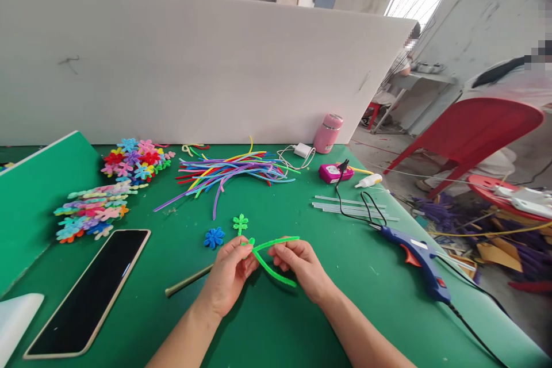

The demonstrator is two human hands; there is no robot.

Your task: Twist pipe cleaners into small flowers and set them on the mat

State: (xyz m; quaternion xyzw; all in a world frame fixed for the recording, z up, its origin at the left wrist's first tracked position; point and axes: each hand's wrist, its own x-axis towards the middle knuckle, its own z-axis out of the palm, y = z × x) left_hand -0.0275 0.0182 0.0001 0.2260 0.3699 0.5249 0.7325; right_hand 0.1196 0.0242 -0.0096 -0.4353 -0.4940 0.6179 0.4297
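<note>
A bright green pipe cleaner is bent into a small loop, with two free ends spreading to the right. My left hand pinches it at the looped part between thumb and fingers. The curled fingers of my right hand are closed at its upper strand; the exact contact is partly hidden. Just beyond my left hand lie a green leaf-shaped piece and a blue pipe-cleaner flower. A thin olive-coloured stick runs partly under my left hand.
Loose coloured pipe cleaners lie at the back, finished flowers at the left. A phone lies front left. Rightward are a blue glue gun with its cord, clear glue sticks, a white-tipped bottle and a pink flask.
</note>
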